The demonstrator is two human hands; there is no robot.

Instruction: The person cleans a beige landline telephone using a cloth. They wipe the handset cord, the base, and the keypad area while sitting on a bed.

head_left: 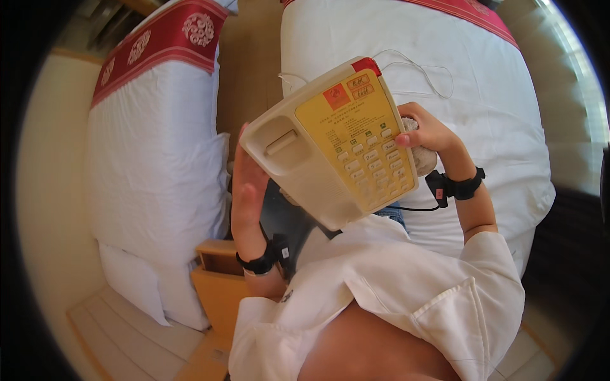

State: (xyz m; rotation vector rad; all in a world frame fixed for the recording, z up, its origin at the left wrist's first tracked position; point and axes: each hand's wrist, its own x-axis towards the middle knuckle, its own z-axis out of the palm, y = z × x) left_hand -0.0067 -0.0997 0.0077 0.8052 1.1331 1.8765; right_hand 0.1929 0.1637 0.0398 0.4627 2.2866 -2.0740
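A cream desk telephone (279,149) with a yellow keypad panel is held up tilted in front of my chest. Its handset cradle is bare. Gripping the phone's right edge is my right hand (432,132), thumb on the front beside the keys and other fingers behind. A greyish-white cloth (424,160) is bunched under that hand, against the phone's side. My left hand (249,181) is along the phone's left edge, slightly blurred, with the thumb away from it and the fingers stretched up; part of it is hidden behind the phone.
A white bed (489,152) with a red runner (470,9) lies under and beyond the phone. A thin white cord (438,89) loops on it. At the left is another white bed (152,140) with a red runner. A wooden nightstand (219,286) stands near my left elbow.
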